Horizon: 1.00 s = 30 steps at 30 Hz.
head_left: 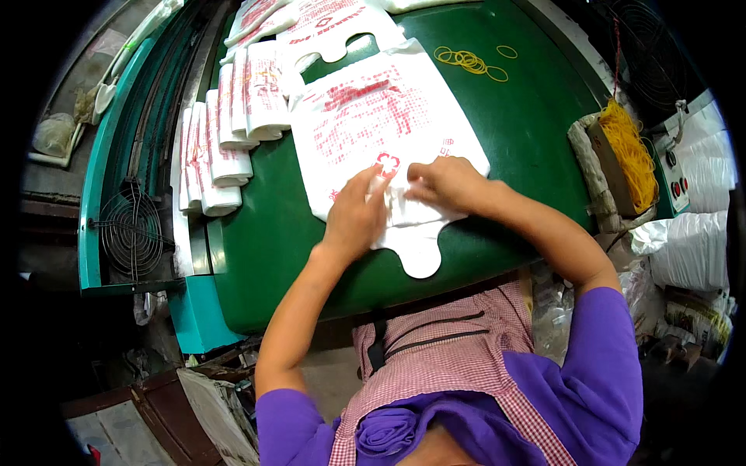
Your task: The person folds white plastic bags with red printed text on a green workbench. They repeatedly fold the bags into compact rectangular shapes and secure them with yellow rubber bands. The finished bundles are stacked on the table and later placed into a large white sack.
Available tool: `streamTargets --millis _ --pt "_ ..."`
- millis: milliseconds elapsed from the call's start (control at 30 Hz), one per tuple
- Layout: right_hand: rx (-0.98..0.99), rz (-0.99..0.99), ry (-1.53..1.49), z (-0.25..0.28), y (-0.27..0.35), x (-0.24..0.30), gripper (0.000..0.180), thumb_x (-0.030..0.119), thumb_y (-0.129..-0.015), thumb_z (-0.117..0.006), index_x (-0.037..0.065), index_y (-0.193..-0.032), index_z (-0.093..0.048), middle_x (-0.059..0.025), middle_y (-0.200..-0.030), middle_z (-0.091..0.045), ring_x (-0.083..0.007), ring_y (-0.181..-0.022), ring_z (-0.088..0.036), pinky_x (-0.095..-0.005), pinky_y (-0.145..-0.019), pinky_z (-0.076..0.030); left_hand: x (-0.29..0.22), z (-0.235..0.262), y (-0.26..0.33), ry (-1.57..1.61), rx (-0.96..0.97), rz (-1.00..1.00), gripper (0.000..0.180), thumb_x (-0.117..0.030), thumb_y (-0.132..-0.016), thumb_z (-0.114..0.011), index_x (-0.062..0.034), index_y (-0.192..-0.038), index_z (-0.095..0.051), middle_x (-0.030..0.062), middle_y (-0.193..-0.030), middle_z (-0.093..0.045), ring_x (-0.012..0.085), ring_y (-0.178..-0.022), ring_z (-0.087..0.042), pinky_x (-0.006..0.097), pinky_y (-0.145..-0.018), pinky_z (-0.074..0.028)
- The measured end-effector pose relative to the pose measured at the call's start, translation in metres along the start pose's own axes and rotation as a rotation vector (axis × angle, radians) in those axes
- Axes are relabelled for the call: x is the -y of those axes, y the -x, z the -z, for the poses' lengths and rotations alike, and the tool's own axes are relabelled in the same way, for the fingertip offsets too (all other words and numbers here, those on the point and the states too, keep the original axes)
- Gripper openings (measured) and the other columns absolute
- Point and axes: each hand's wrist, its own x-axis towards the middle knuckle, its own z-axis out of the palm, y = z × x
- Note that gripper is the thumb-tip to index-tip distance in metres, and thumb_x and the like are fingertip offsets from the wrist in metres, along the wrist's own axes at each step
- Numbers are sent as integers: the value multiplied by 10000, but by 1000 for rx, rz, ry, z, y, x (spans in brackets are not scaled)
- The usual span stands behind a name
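A flat stack of white plastic T-shirt bags (365, 124) with red print lies on the green tabletop, its rounded tab (421, 255) toward me. My left hand (356, 217) is over the near left part of the stack. Its fingers point inward and are smeared, so their grip is unclear. Facing it, my right hand (451, 185) hovers at or touches the near right part, its blurred fingertips apart with nothing visible between them. The bag plastic looks creased between the two hands.
Rolled bundles of bags (259, 93) line the left side of the green table (536, 132). Loose yellow rubber bands (466, 60) lie at the far right. A box holds more rubber bands (625, 155) beyond the right edge. More printed bags (334, 27) lie farther back.
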Motion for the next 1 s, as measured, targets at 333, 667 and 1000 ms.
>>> streamTargets --millis 333,667,1000 --pt "34 5 183 26 -13 -24 481 299 -943 -489 39 -1345 -446 -188 -1459 -343 -358 -1386 -251 -446 -1110 -258 -15 7 4 51 203 -37 340 -53 -776 -568 -102 -1106 -634 172 -1064 -647 324 -947 -637 379 -819 -503" --pt "-191 287 241 -13 11 -10 647 490 -860 -568 3 -1277 -481 -230 -1399 -405 -365 -1348 -321 -450 -1096 -279 13 20 -31 17 55 160 450 -149 -728 -678 -106 -1168 -596 169 -1095 -608 319 -943 -605 399 -840 -481" --pt "-54 -292 -1340 -13 92 33 514 237 -925 -598 -32 -1325 -419 -215 -1248 -547 -252 -1084 -599 -340 -864 -522 -5 19 -23 -179 313 165 436 11 -677 -605 -85 -1101 -585 105 -937 -595 306 -849 -617 408 -708 -512"
